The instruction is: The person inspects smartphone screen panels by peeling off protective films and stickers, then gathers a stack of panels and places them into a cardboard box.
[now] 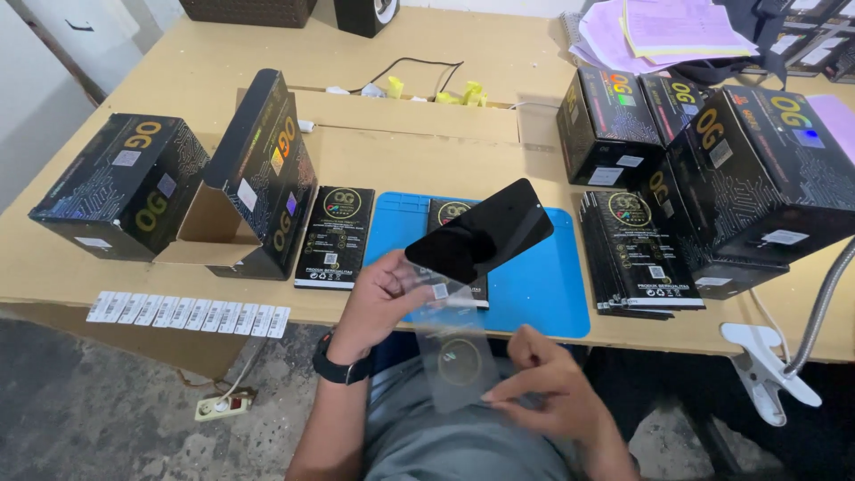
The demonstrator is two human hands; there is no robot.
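Note:
My left hand [378, 298] holds a black phone screen panel [481, 233] by its lower end, tilted up over the blue work mat [543, 285]. A thin clear film [454, 352] with a round logo hangs from the panel toward my lap. My right hand [543, 379] pinches the lower edge of that film. A flat black package [456, 214] lies on the mat behind the panel, partly hidden by it.
Large black boxes stand at the left [116, 183], one of them open [258, 178], and at the right [757, 169]. A flat black pack [336, 236] and a stack of packs [637, 254] flank the mat. A label strip [187, 313] hangs at the table edge; a lamp clamp [766, 370] grips the right.

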